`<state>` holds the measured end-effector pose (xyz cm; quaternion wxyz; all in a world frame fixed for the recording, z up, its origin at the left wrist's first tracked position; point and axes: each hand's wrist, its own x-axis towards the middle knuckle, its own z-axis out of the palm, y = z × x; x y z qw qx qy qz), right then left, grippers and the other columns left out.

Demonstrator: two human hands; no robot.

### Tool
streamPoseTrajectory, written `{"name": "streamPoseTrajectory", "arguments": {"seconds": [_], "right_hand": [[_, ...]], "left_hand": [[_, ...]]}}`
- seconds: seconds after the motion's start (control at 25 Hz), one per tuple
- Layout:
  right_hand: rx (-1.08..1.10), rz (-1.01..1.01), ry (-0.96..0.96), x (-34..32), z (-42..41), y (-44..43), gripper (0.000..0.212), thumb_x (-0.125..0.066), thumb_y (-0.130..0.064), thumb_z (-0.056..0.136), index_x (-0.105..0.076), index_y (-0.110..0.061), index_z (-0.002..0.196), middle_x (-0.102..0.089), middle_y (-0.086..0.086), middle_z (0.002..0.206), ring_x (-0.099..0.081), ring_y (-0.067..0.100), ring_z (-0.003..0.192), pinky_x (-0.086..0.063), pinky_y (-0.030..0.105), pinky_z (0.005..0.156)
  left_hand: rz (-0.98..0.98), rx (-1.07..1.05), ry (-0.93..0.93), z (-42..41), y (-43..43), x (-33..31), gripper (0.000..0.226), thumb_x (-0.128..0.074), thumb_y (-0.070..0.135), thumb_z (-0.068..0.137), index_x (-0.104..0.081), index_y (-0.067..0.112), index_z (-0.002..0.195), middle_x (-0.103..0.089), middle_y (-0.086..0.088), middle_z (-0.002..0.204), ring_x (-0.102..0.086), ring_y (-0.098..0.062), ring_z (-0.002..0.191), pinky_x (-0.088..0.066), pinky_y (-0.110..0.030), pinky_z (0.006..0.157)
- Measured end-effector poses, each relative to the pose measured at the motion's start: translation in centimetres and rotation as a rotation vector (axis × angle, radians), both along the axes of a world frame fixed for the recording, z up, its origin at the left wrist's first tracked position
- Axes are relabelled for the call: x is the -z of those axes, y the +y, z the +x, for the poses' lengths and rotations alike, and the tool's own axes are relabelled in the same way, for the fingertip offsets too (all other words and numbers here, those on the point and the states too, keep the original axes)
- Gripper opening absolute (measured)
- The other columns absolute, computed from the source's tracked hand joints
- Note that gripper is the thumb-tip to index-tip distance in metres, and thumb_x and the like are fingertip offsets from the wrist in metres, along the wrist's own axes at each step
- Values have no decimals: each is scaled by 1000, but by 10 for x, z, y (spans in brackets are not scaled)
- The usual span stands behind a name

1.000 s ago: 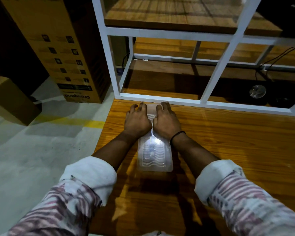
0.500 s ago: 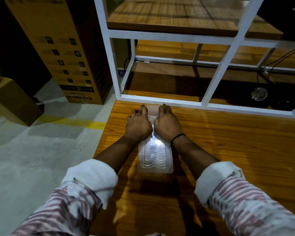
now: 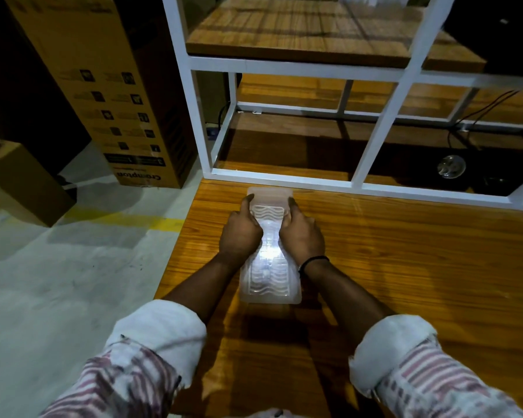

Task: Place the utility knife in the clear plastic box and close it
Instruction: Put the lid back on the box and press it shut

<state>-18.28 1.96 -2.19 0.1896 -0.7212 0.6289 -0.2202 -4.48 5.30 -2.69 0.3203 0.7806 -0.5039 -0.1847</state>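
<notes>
Box: I judge the clear plastic box (image 3: pixel 270 267) light, thin, flexible and slippery on the surface (image 3: pixel 405 267).
Hold: press along its rims.
Hands: left hand (image 3: pixel 240 233) and right hand (image 3: pixel 301 235) curled, forefingers pushing the lid's far edges.

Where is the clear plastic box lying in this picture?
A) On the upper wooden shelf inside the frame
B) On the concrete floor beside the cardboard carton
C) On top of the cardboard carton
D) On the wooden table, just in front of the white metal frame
D: the clear plastic box lies flat on the wooden table, its far end close to the white metal frame, with the left hand and right hand on it.
</notes>
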Motion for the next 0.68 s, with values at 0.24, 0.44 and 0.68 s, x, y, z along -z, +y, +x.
{"name": "streamPoseTrajectory", "arguments": {"seconds": [0.24, 0.44, 0.68], "right_hand": [[55, 87, -306, 1, 0, -1, 47, -37, -35, 103, -35, -34, 150, -71, 9, 106, -62, 24, 72, -58, 41, 65], [-12, 133, -501, 1, -4, 3, 47, -42, -36, 103, -38, -33, 150, -61, 0, 138, -64, 22, 111, -50, 26, 79], [158, 318, -588, 17, -27, 41, 64, -44, -51, 99, -28, -24, 155, -46, 7, 153, -45, 31, 137, -39, 35, 101]], "left_hand": [[-117, 11, 97, 1, 3, -3, 41, -36, 29, 106, -42, 27, 146, -72, -17, 90, -48, -15, 53, -27, -23, 43], [-97, -37, 243, 2, 16, -13, 55, -43, 30, 107, -30, 14, 157, -70, -25, 118, -68, -42, 103, -50, -35, 73], [64, -127, 278, -8, 67, -15, 54, -42, 40, 106, -40, 13, 152, -56, -19, 146, -54, -38, 133, -48, -45, 103]]}}
